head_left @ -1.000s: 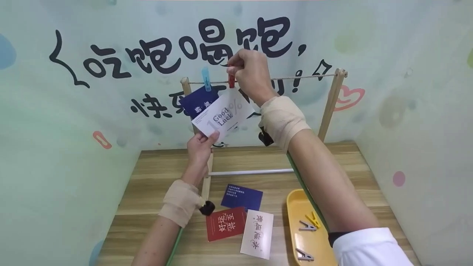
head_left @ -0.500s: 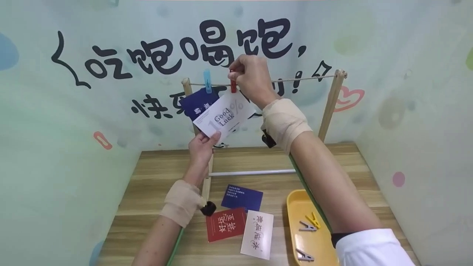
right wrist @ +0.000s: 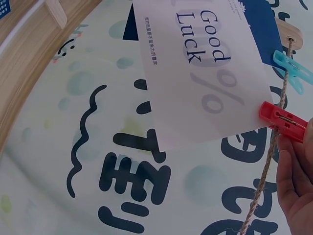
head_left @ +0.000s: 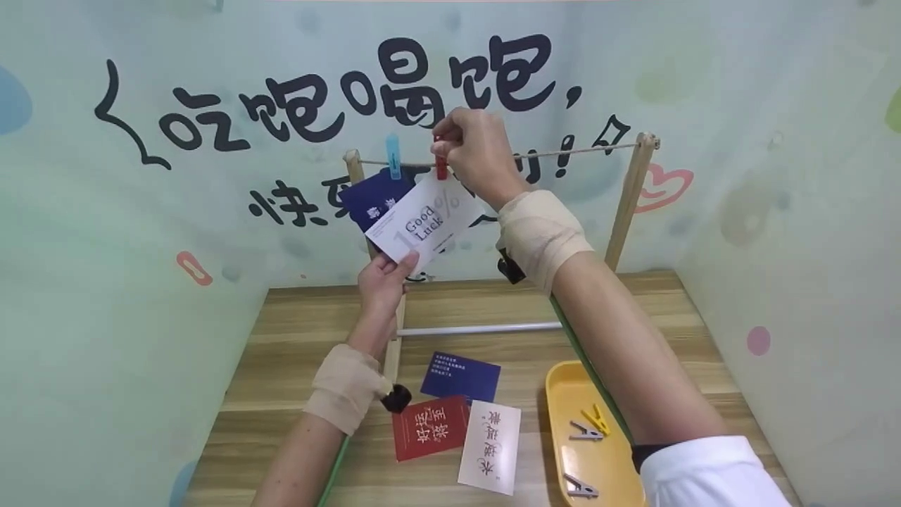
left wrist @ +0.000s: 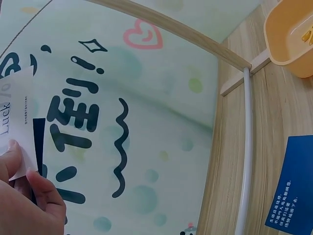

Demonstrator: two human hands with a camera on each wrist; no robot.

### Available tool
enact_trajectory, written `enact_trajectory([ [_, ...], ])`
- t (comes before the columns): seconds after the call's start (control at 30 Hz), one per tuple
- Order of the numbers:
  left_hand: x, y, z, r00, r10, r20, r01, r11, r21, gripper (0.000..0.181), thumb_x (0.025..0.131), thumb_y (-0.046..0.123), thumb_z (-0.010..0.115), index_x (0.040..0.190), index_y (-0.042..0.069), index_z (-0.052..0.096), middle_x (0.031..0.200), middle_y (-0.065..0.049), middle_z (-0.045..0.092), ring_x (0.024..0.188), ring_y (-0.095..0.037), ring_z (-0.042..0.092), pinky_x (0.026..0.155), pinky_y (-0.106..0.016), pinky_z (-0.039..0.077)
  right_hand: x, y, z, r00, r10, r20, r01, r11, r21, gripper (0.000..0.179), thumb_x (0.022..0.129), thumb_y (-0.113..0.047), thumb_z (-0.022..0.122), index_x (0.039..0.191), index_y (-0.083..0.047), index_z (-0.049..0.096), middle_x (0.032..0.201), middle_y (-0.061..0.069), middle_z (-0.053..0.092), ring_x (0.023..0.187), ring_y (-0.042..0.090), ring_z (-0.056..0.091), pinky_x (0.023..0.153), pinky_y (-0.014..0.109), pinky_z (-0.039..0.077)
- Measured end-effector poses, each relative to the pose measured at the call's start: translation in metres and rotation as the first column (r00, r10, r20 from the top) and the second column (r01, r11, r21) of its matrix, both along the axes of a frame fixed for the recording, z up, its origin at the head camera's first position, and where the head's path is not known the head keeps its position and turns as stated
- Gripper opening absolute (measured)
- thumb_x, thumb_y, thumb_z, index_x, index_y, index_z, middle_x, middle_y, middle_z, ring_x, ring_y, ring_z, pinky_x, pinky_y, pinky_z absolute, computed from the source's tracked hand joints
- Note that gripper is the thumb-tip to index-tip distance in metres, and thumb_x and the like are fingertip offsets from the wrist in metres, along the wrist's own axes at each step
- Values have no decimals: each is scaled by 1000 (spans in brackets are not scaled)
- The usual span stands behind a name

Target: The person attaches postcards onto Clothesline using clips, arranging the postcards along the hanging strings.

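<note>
- Hanging at the far left, a dark-blue card (head_left: 373,193) meets a light-blue clip (head_left: 394,158) on the rope (right wrist: 264,170).
- Just right of it, the left hand (head_left: 383,280) pinches the Good Luck card (head_left: 433,222), thumb in front, the card tilted.
- Near, mid-tabletop (head_left: 281,380), lie a red card (head_left: 431,428), blue card (head_left: 461,377) and white card (head_left: 490,447).
- Farther right, the right hand (head_left: 482,151) pinches a red clip (head_left: 441,167), slightly lower than a second ago; its tip now overlaps the held card's edge.
- Near right, a yellow tray (head_left: 574,391) holds a yellow clip (head_left: 595,420) and two grey clips (head_left: 585,431), unchanged.
</note>
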State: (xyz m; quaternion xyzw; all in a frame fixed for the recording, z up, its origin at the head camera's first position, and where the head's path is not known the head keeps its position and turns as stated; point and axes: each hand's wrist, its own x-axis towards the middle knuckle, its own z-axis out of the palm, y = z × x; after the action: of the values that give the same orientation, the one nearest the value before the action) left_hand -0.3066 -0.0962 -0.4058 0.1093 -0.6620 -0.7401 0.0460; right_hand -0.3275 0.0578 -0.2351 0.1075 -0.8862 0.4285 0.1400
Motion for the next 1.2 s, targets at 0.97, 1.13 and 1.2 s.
enact_trajectory([
  [0.97, 19, 3, -11, 988, -132, 81, 141, 983, -118, 39, 90, 10, 73, 127, 1, 65, 120, -20, 72, 89, -13, 68, 72, -27, 60, -2, 10, -10, 996, 48, -73, -41, 995, 88, 50, 95, -18, 68, 143, -14, 56, 145, 0, 59, 134, 14, 56, 111, 24, 44],
  [1.13, 22, 1, -14, 986, -148, 80, 159, 976, -149, 36, 90, 13, 74, 124, 2, 67, 119, -16, 73, 90, -13, 68, 70, -26, 59, 4, 15, -13, 971, 39, -237, -12, 993, 114, 49, 94, -17, 70, 140, -10, 58, 143, 3, 60, 134, 16, 57, 111, 22, 43],
  [1.2, 23, -1, -17, 986, -147, 76, 157, 974, -163, 34, 90, 13, 75, 122, 3, 68, 117, -15, 74, 89, -13, 68, 70, -27, 59, 9, 18, -17, 960, 39, -276, -12, 995, 102, 49, 93, -17, 70, 140, -9, 57, 143, 5, 60, 134, 17, 57, 110, 21, 45],
])
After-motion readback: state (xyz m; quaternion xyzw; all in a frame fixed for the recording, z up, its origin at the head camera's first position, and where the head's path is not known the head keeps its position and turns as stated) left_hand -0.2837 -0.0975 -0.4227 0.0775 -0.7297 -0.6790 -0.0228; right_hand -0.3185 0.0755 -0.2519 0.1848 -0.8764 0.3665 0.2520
